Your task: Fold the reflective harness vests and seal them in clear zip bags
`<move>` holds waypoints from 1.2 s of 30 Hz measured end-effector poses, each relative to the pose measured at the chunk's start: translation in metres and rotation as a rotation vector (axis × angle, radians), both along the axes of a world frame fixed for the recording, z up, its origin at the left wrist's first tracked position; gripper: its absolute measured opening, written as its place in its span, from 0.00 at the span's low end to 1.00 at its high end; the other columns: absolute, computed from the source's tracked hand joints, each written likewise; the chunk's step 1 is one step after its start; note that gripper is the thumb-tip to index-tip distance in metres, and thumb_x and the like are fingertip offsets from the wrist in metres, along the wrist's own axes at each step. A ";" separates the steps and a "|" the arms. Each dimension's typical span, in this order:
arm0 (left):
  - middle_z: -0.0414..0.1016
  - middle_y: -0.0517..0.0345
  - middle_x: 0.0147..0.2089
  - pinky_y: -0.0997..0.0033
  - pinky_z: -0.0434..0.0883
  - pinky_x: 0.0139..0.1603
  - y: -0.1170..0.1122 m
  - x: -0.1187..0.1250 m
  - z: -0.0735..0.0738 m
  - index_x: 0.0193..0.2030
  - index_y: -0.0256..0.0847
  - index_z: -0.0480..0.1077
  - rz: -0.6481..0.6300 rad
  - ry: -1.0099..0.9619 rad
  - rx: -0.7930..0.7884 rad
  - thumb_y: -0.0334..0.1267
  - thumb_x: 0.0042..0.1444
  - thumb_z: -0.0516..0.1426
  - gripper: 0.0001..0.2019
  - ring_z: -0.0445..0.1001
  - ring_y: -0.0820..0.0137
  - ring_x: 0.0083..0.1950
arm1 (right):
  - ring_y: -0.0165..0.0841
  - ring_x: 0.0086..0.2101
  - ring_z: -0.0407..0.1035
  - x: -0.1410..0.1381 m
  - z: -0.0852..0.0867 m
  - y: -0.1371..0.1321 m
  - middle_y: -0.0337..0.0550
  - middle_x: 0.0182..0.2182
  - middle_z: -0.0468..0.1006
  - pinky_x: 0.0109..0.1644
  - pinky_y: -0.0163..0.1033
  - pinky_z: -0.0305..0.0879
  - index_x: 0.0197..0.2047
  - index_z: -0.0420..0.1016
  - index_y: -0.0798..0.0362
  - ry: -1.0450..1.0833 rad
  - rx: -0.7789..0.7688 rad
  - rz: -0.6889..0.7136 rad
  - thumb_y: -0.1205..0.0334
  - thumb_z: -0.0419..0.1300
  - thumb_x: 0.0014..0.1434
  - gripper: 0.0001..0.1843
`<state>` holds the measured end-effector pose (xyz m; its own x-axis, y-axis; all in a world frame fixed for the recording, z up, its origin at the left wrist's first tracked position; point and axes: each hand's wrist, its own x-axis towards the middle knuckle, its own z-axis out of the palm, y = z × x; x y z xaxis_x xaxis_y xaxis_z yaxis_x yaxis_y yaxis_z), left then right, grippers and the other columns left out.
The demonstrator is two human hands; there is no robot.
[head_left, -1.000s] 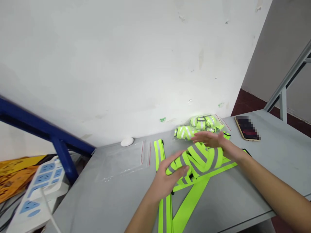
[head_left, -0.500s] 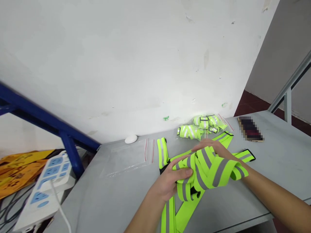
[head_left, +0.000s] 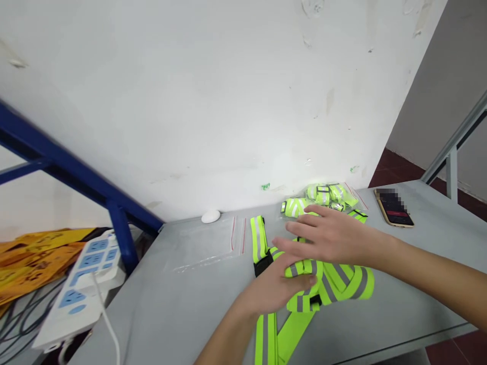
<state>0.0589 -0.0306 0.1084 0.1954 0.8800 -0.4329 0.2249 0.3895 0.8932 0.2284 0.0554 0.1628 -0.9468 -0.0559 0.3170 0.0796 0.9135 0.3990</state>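
Observation:
A folded bundle of neon-yellow reflective strap (head_left: 337,285) with grey stripes is in front of me. My left hand (head_left: 271,285) is closed on its left end, thumb on top and the other fingers mostly hidden. Over the bundle's far side is my right hand (head_left: 327,234), palm down with fingers stretched apart; whether it touches the strap cannot be told. Beneath the bundle, more yellow strap (head_left: 265,337) lies spread on the table. One upright length carries a black buckle (head_left: 263,262) beside my left hand.
Bagged yellow straps (head_left: 331,193) lie against the wall. Flat clear zip bags (head_left: 205,246) with red seals and a white rounded object (head_left: 210,216) are on the left. A phone (head_left: 395,209) lies right; a power strip (head_left: 85,279) and blue rail (head_left: 76,167) border the left.
My right hand has come from behind the bundle to above it, fingers spread. The bundle has dropped lower and flattened, with my left hand still holding its left end.

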 end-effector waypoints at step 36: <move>0.75 0.58 0.38 0.68 0.72 0.45 0.012 0.004 -0.029 0.31 0.42 0.72 0.540 -0.022 0.542 0.43 0.44 0.67 0.11 0.75 0.64 0.42 | 0.31 0.30 0.67 0.016 -0.077 -0.003 0.37 0.33 0.73 0.35 0.37 0.68 0.45 0.71 0.45 1.233 -1.978 -0.366 0.46 0.65 0.54 0.19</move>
